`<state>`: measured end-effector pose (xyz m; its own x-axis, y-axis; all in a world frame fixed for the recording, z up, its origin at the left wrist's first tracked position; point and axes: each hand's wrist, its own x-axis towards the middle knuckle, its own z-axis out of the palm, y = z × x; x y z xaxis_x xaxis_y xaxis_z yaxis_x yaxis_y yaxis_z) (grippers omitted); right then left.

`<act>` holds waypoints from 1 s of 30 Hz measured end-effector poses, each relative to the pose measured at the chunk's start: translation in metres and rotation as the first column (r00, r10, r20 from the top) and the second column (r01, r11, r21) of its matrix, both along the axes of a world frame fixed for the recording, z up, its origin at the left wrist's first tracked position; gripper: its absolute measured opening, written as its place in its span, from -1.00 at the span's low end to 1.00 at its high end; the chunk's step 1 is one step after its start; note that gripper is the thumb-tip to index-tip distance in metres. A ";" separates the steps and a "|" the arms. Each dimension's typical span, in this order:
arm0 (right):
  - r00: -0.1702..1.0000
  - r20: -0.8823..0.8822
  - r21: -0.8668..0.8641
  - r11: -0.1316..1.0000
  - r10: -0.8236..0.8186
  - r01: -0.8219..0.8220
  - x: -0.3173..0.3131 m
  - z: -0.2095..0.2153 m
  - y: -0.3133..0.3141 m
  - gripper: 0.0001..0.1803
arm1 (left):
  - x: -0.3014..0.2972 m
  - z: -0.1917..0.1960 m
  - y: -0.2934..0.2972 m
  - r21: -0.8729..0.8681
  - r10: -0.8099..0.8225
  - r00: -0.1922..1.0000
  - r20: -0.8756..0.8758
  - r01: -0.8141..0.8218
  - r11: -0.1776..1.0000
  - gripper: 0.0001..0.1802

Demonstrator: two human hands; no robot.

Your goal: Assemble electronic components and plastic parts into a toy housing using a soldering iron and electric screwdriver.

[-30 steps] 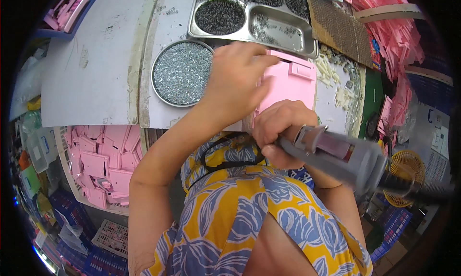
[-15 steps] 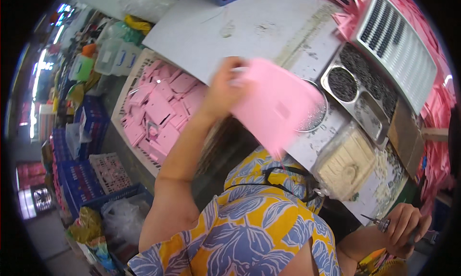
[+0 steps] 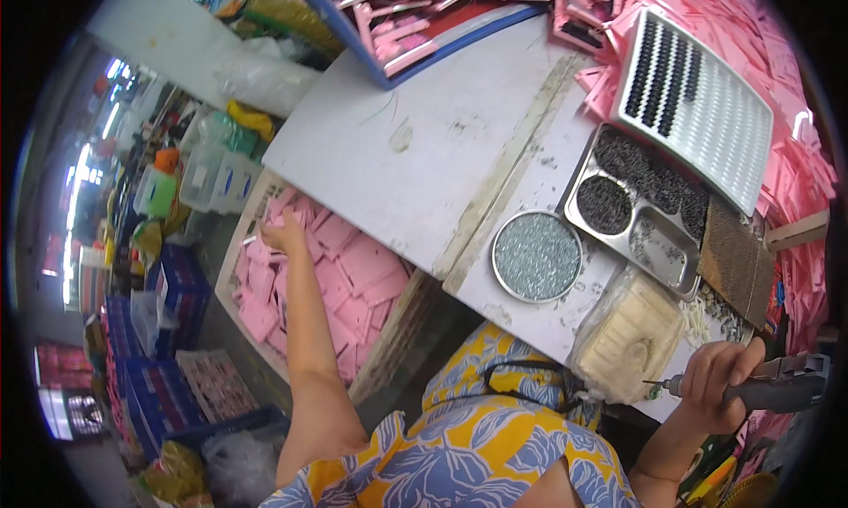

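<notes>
My left hand [image 3: 283,234] reaches into a pale perforated crate [image 3: 231,247] at the left. Its fingers are curled against a pink plastic part among a heap of flat pink plastic parts [image 3: 331,283]; the fingertips are partly hidden. At the lower right, my right hand [image 3: 717,380] is wrapped around a dark grey electric screwdriver [image 3: 773,393]. The thin bit points left, close to a plastic-wrapped cream block [image 3: 629,331] at the table edge.
On the white table [image 3: 380,163] stand a round dish of small silvery pieces [image 3: 537,256], a metal tray of dark small parts [image 3: 649,185] and a white rack with black pieces [image 3: 702,110]. A blue bin [image 3: 375,66] of pink parts stands behind. Pink pieces heap up at right.
My left hand has moved left and away from me, from above the table edge down into the crate. The pink panel is no longer held up before me. The screwdriver has risen slightly.
</notes>
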<state>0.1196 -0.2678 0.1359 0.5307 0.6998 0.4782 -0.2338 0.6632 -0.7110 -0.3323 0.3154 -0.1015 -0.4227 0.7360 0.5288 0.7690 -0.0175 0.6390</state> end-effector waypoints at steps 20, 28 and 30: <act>0.791 0.100 -0.422 0.694 -0.604 0.583 0.040 -0.036 -0.118 -0.43 | 0.442 0.247 0.147 -0.388 -0.451 0.370 -0.813 0.234 0.891 -0.26; 0.643 0.481 -0.384 0.516 -0.596 0.766 0.064 -0.016 -0.098 -0.28 | 0.420 0.291 0.077 0.291 -0.576 0.603 -0.552 0.786 0.545 -0.53; 0.324 0.661 -0.270 0.188 -0.677 0.944 0.063 -0.030 -0.101 -0.27 | 0.397 0.300 0.018 0.470 -0.637 0.566 -0.523 0.815 0.338 -0.48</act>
